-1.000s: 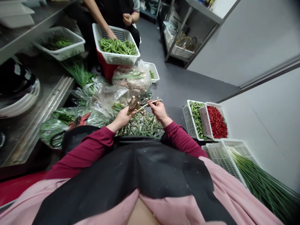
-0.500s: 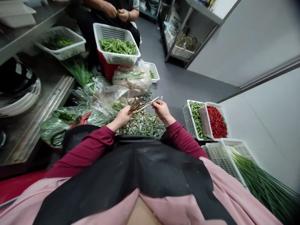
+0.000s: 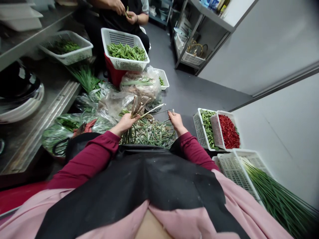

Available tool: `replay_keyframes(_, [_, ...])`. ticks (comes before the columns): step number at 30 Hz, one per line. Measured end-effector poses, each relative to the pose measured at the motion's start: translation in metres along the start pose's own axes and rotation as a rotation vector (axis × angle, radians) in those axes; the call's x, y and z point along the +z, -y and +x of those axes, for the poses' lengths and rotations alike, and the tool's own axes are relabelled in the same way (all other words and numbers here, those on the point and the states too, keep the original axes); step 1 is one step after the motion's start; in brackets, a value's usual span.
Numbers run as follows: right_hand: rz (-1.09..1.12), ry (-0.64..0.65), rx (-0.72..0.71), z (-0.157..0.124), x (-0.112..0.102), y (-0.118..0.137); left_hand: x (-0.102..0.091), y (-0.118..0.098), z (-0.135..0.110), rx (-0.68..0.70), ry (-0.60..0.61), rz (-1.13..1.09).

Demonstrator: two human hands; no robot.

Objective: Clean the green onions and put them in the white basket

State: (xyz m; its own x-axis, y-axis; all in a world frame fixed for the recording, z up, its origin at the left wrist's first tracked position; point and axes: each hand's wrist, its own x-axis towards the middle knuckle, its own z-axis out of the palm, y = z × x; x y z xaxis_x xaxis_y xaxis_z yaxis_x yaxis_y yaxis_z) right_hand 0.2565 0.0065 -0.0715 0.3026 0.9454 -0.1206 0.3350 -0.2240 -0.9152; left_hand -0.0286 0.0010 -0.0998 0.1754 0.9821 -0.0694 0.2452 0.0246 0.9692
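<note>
My left hand (image 3: 126,122) is closed around a bunch of scallions (image 3: 134,109), brown, dry-looking ends fanning upward and green leaves hanging below. From this bunch one cleaned white stalk (image 3: 156,108) sticks out toward the right. My right hand (image 3: 176,121) is apart from the bunch, fingers pinched on a thin dark strip (image 3: 163,112) that trails left; a small pale stub shows at the fingertips. Beneath both hands lies a loose pile of green scallion leaves and trimmings (image 3: 157,131).
Plastic bags of greens (image 3: 141,83) lie ahead. A white basket of green pods (image 3: 127,51) stands before a seated co-worker, whose hands (image 3: 131,16) hold a pod. At right are baskets of red chillies (image 3: 228,132), green pods (image 3: 208,127) and long scallions (image 3: 269,186). A metal shelf (image 3: 50,116) borders the left.
My hands have moved apart, the right pulling away with the thin strip. The bunch in my left hand has shifted left, its brown ends now pointing more upward.
</note>
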Motion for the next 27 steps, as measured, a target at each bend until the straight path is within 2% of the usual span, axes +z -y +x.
replay_keyframes(3, [0.040, -0.027, -0.154, -0.008, 0.020, 0.003, 0.003, 0.000, 0.000, 0.006, 0.020, 0.010])
replay_keyframes(6, [0.005, -0.005, -0.238, -0.008, 0.026, 0.018, 0.007, 0.004, 0.000, 0.026, 0.046, 0.016])
replay_keyframes(10, [-0.115, -0.079, -0.307, -0.004, 0.023, 0.031, 0.010, 0.005, 0.001, 0.032, 0.063, 0.027])
replay_keyframes(12, [-0.157, -0.164, -0.307, 0.001, 0.017, 0.029, 0.009, 0.004, 0.000, 0.031, 0.071, 0.023])
replay_keyframes(15, [-0.191, -0.293, -0.256, 0.012, 0.007, 0.016, 0.006, 0.001, 0.000, 0.005, 0.017, 0.017])
replay_keyframes(17, [-0.249, -0.203, -0.165, 0.017, 0.004, 0.005, 0.004, 0.000, 0.000, -0.026, -0.030, 0.010])
replay_keyframes(19, [-0.327, -0.029, -0.069, 0.015, 0.007, -0.006, 0.004, 0.000, 0.001, -0.057, -0.040, -0.015])
replay_keyframes(22, [-0.334, 0.141, -0.067, 0.008, 0.020, -0.017, 0.006, 0.002, 0.004, -0.083, -0.026, -0.072])
replay_keyframes(24, [-0.269, 0.174, -0.098, 0.004, 0.027, -0.020, 0.008, 0.005, 0.005, -0.088, -0.025, -0.099])
replay_keyframes(27, [-0.143, 0.115, -0.051, 0.003, 0.027, -0.018, 0.007, 0.008, 0.007, -0.085, -0.034, -0.117])
